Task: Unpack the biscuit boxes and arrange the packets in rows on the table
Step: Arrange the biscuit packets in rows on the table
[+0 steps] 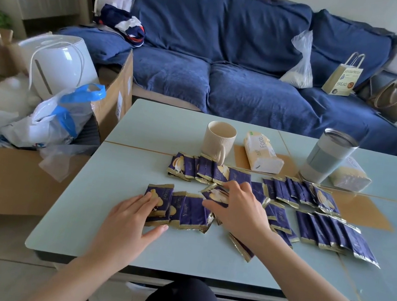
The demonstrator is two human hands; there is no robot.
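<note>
We see dozens of small dark-blue foil biscuit packets (pixel 280 215) with gold crimped ends, some printed with pale biscuits and gold lettering, spread in overlapping rows across the middle of a pale blue-green bench (pixel 116 168). The left hand (pixel 133 220) lies flat with fingers straight, fingertips pressing the nearest packet at the left end of the front row (pixel 177 209). The right hand (pixel 237 208) hovers with fingers spread and slightly bent over a tilted packet (pixel 214 193) between the front row and the back row (pixel 204 171); we cannot tell whether it grips it. One packet (pixel 241 248) lies apart, near the right forearm. Behind the rows stand a ribbed cream ceramic mug (pixel 219 138), a soft pack of facial tissues (pixel 262 152) and a grey steel tumbler (pixel 326 156). A blue sofa (pixel 233 52) fills the background.
</note>
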